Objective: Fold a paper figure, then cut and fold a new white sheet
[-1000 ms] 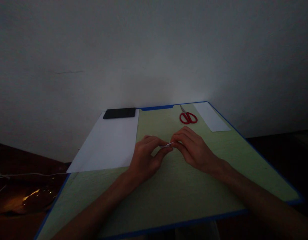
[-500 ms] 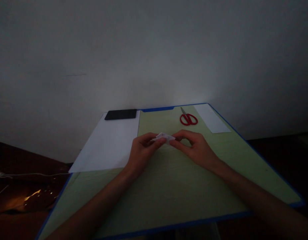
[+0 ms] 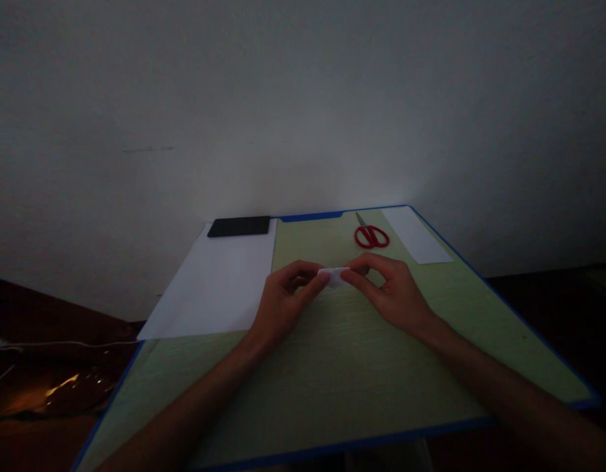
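A small folded piece of white paper (image 3: 335, 278) is pinched between both hands above the middle of the table. My left hand (image 3: 288, 295) grips its left end between thumb and fingers. On the right end, my right hand (image 3: 389, 288) closes the same way, thumb toward me. The paper's upper edge looks straight; its finer folds are too dark to make out. Just beyond my right hand lies a pair of scissors (image 3: 370, 236) with red handles, blades pointing away.
The pale green table (image 3: 342, 380) has a blue edge and stands against a grey wall (image 3: 303, 105). A large white sheet (image 3: 204, 288) lies at the left, a black flat device (image 3: 239, 227) on its far end. A white paper strip (image 3: 417, 235) lies far right. A thin cable (image 3: 71, 343) runs at left.
The folded paper has gone from a peaked shape to a flat-topped one and shifted slightly right. Both hands still pinch it, and my left hand has moved a little right.
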Tool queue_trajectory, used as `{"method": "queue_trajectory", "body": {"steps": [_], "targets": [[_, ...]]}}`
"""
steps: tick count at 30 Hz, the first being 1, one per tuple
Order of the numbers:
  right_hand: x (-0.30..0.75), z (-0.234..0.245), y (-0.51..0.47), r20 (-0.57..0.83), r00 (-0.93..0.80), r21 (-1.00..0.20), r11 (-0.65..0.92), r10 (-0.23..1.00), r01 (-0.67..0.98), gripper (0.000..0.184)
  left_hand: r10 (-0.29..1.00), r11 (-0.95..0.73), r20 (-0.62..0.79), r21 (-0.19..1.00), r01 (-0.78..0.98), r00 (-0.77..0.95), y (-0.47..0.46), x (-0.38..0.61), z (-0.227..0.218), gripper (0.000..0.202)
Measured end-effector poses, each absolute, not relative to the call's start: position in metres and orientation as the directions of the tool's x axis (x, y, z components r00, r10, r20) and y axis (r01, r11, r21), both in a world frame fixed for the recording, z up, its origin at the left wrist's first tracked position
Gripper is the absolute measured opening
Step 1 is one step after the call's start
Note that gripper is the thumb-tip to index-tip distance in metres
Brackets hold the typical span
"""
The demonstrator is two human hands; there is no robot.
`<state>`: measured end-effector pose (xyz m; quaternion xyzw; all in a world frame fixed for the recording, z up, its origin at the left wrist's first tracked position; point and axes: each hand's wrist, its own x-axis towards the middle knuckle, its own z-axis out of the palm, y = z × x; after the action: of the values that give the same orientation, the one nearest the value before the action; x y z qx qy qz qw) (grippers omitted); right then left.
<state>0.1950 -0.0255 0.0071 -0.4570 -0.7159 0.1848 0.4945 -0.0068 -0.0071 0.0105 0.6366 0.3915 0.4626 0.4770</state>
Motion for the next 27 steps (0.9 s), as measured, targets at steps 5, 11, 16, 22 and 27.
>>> {"method": "queue_trajectory", "body": {"steps": [5,11,16,22,27], "targets": [[0.195,0.008,-0.028,0.527,-0.126,-0.704,0.515,0.84,0.49,0.015,0.929,-0.263,0.233,0.962,0.071,0.286,-0.007,-0.009,0.007,0.019],[0.191,0.004,-0.027,0.53,-0.139,-0.719,0.53,0.837,0.449,0.014,0.934,-0.317,0.284,0.939,0.134,0.217,-0.008,-0.01,0.006,0.018],[0.191,-0.001,-0.025,0.591,-0.179,-0.656,0.598,0.786,0.46,0.02,0.943,-0.307,0.277,0.937,0.164,0.185,-0.004,-0.009,0.005,0.016],[0.196,-0.003,-0.023,0.627,-0.308,-0.535,0.683,0.715,0.497,0.045,0.96,-0.242,0.218,0.961,0.134,0.176,0.001,-0.009,0.002,0.024],[0.198,-0.006,-0.02,0.608,-0.356,-0.512,0.694,0.709,0.507,0.042,0.964,-0.186,0.166,0.979,0.082,0.209,0.002,-0.008,0.0,0.027]]}}
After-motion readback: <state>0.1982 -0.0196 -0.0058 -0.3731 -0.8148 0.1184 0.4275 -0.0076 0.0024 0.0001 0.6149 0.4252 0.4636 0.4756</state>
